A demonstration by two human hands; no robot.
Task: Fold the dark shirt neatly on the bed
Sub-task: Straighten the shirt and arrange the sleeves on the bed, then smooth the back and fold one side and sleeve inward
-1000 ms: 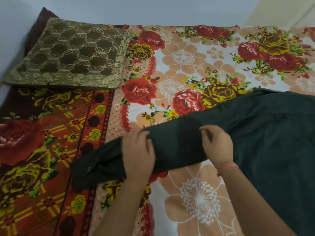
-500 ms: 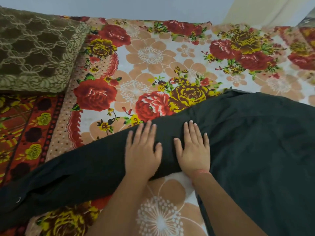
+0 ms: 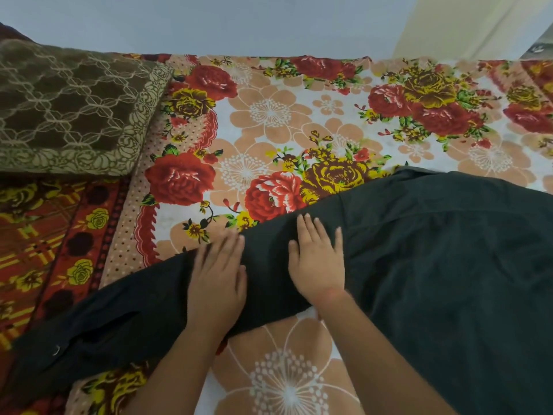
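Note:
The dark shirt (image 3: 443, 265) lies spread on the bed's floral sheet (image 3: 269, 121), its body at the right. One long sleeve (image 3: 119, 319) stretches left toward the lower left corner, where a cuff button shows. My left hand (image 3: 217, 280) rests flat, palm down, on the sleeve with fingers slightly blurred. My right hand (image 3: 317, 262) lies flat on the sleeve close to the shoulder, fingers spread. Neither hand grips the cloth.
A brown patterned pillow (image 3: 68, 106) sits at the bed's upper left. A red and yellow blanket (image 3: 39, 244) covers the left side. A pale wall (image 3: 209, 22) runs behind the bed.
A second ago both hands pinched the sleeve's edge; they have since flattened on it. Since half a second ago the hands have spread slightly apart, the left sliding leftward.

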